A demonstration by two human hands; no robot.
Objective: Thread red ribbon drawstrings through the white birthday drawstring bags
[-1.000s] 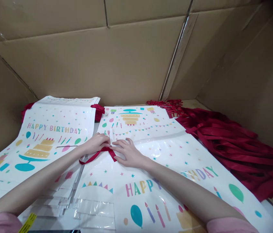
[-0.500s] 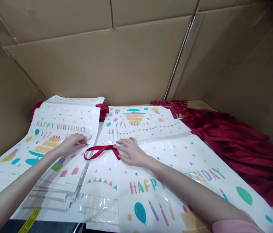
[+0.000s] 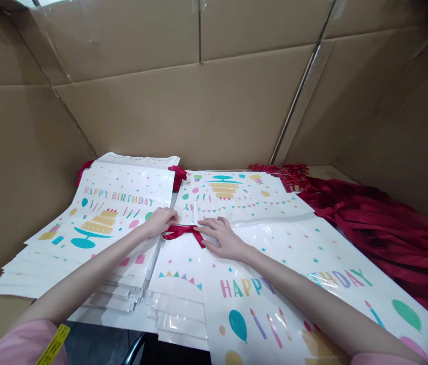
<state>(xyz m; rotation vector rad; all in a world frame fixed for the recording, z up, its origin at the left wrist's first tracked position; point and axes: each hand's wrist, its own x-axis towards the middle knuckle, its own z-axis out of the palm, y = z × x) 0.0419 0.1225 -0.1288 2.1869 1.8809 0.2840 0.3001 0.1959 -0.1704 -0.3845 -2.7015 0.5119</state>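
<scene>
My left hand is closed in a pinch at the right edge of the left stack of printed sheets. A thin dark cord runs from its fingertips toward my right hand. My right hand lies palm down with its fingers stretched and apart on a glossy white "Happy Birthday" sheet. Its fingertips touch the end of a looped red ribbon, which lies flat between both hands. A narrow upright white strip stands just beyond the right fingertips.
Cardboard walls close in the back and sides. At the right lies a large heap of red ribbons, with a tangle of thinner red strips behind. More red ribbon shows behind the left stack. A yellow tape hangs near the front left.
My left hand has moved right, closer to my right hand, and the span of cord between them is shorter. The whole view has shifted. My right hand stays at the ribbon's end.
</scene>
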